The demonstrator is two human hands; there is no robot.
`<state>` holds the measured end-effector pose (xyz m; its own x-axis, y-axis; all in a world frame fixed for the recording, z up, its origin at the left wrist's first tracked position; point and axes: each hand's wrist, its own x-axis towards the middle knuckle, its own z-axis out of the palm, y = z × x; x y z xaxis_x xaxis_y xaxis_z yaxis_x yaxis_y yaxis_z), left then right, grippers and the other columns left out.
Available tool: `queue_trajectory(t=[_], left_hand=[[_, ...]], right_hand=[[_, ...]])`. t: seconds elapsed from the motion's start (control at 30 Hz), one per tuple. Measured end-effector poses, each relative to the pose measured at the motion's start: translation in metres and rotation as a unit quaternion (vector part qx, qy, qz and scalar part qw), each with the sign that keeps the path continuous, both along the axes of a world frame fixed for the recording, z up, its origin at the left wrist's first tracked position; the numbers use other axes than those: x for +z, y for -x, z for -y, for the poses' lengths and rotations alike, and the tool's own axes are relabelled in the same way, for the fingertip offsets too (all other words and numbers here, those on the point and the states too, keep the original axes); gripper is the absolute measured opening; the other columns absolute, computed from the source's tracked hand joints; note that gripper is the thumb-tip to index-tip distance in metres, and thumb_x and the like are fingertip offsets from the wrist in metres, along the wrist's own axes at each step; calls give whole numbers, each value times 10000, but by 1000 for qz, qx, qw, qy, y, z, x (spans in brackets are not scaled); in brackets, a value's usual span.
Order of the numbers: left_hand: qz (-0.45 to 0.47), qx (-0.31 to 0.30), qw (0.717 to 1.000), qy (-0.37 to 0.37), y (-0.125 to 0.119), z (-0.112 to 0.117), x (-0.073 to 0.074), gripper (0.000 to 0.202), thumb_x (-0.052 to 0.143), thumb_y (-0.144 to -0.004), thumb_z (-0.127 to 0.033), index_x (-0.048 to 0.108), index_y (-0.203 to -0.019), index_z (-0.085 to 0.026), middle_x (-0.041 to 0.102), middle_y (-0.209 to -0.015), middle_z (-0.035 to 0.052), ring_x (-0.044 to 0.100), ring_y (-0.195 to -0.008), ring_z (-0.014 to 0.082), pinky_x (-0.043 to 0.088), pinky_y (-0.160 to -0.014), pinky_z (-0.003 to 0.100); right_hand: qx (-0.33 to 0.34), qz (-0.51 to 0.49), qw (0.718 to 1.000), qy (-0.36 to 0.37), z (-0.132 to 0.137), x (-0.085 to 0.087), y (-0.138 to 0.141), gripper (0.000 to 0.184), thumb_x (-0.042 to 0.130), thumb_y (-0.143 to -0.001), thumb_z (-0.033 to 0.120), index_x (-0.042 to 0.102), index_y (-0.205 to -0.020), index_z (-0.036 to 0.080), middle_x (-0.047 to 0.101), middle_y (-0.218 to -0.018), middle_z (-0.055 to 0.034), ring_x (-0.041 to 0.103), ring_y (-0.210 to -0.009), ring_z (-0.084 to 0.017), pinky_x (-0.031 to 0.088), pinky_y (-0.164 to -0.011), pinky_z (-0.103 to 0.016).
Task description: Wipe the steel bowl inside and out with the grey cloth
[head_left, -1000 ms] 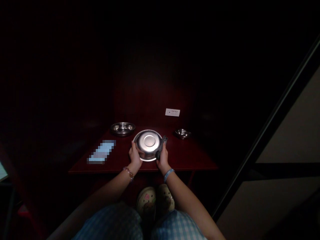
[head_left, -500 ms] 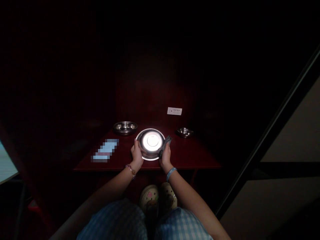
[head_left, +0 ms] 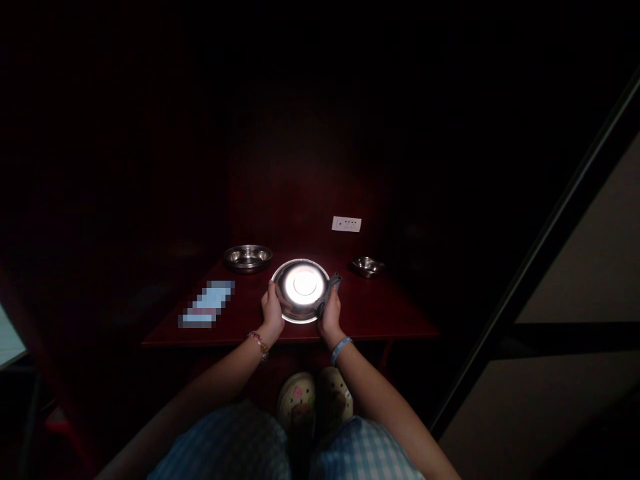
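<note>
Between my two hands is a shiny round metal plate, its base facing me and glaring with reflected light. My left hand grips its left rim, thumb on the near face. On the right rim, my right hand is closed on a crumpled grey cloth, pressed against the plate's edge. Fingers behind the plate are hidden. Beyond it to the left, metal dishes rest on the dark red table. A smaller metal bowl stands to the right.
A blurred-out pale rectangular item lies on the table's left side. A white power socket is on the back wall. Below the table's front edge are my clogs. A dark slanted frame runs along the right.
The view has shifted slightly, so the table and dishes appear a little left and lower. Both hands keep hold of the plate, with almost no movement of the cloth.
</note>
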<state>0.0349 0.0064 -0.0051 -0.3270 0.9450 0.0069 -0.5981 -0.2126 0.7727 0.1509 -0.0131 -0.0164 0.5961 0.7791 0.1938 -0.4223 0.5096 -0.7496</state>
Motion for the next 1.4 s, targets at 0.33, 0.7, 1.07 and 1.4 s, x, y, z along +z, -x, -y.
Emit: queue_trajectory(t=[0.33,0.7,1.07,1.4], left_hand=[[-26,8,1000,0,3,-4,-5,499,635,-635,-654,519,-633,-169,511,-607,-31,474,-587,101,376,-567,233],[-15,-4,1000,3,1,-2,-4,465,619,-676,-624,550,-661,-164,534,-596,-23,480,-542,97,389,-535,228],[-9,-5,1000,3,2,0,-2,418,628,-701,-575,620,-733,-158,601,-649,2,571,-636,126,444,-616,241],[-12,-2,1000,2,1,-2,-2,419,620,-713,-566,636,-759,-150,627,-700,15,587,-691,135,453,-675,254]], right_hand=[[-2,-13,1000,13,-1,-2,0,486,499,-841,484,607,-1158,131,701,-1111,-73,648,-988,-163,479,-911,-290],[2,4,1000,14,0,-2,-1,485,480,-856,470,588,-1184,129,681,-1164,-83,645,-1009,-158,470,-924,-280],[0,25,1000,11,3,0,-2,530,490,-851,503,579,-1214,128,683,-1160,-89,646,-1024,-178,478,-933,-302],[3,26,1000,2,1,-3,-2,529,486,-854,522,587,-1196,132,684,-1152,-81,641,-1030,-172,473,-941,-305]])
